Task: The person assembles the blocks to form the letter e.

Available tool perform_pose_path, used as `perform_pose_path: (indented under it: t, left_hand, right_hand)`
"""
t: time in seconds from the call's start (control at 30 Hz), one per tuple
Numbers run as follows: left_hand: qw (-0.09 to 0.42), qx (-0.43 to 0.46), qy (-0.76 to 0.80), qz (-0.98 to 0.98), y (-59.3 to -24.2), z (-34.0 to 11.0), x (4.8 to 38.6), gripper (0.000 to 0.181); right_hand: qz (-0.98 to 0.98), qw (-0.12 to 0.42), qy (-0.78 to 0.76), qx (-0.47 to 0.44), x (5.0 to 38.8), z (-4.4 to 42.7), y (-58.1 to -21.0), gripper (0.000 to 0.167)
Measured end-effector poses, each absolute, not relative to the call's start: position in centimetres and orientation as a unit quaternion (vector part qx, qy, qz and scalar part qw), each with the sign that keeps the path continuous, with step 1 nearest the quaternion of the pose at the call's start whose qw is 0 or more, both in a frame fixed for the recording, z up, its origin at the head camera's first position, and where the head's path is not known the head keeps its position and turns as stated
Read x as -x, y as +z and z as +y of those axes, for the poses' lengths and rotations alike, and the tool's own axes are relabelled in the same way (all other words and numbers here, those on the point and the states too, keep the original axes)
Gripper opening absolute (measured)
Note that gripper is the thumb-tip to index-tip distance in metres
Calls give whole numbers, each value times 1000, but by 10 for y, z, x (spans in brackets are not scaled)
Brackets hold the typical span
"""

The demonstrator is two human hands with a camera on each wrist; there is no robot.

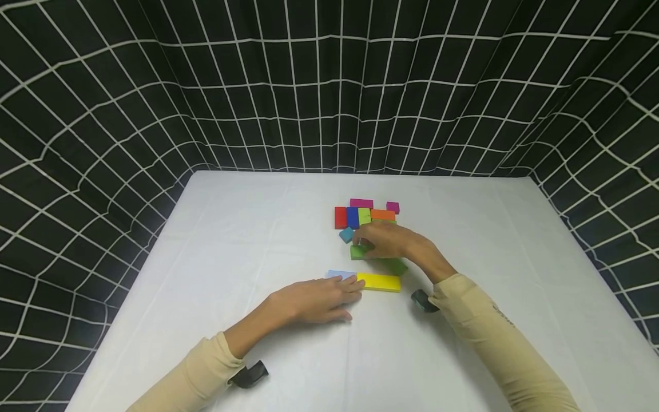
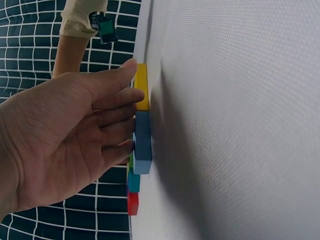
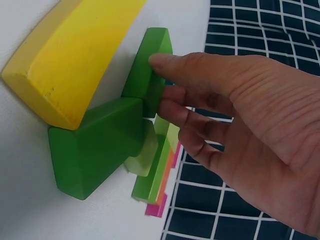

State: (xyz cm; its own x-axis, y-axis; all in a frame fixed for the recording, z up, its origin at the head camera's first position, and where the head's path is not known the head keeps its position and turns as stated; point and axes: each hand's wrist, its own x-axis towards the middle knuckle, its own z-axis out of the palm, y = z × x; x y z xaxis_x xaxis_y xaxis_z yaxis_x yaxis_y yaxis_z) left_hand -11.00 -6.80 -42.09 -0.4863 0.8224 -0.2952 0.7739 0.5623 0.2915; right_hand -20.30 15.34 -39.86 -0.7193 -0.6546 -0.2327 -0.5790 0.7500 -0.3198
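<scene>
Pinching with my right hand (image 1: 383, 239), I have thumb and fingertips closed about a green block (image 3: 140, 72) — small, stiff and, I'd judge, light enough for this grip alone. Its smooth faces could slip a little, so the long sides near the middle seem the best hold; nothing suggests it's fragile. One end sits close against a second green block (image 3: 100, 145), just beyond the yellow block (image 1: 381, 282). My left hand's (image 1: 311, 300) fingers lie extended, at the pale blue block (image 1: 337, 274) and the yellow one's end — no grasp there. Farther out on the white table (image 1: 231, 229), a teal block (image 1: 346, 235) lies near a red block (image 1: 340, 217).
</scene>
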Motion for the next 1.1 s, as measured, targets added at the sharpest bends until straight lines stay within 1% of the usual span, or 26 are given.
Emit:
perform_pose_path:
  t: [0.67, 1.1]
  left_hand:
    - [201, -461, 57, 862, -422, -68, 110, 59]
    - [204, -461, 61, 861, -422, -67, 109, 58]
  right_hand:
    - [924, 160, -104, 331, 200, 154, -395, 34]
    - [927, 161, -99, 323, 201, 155, -397, 35]
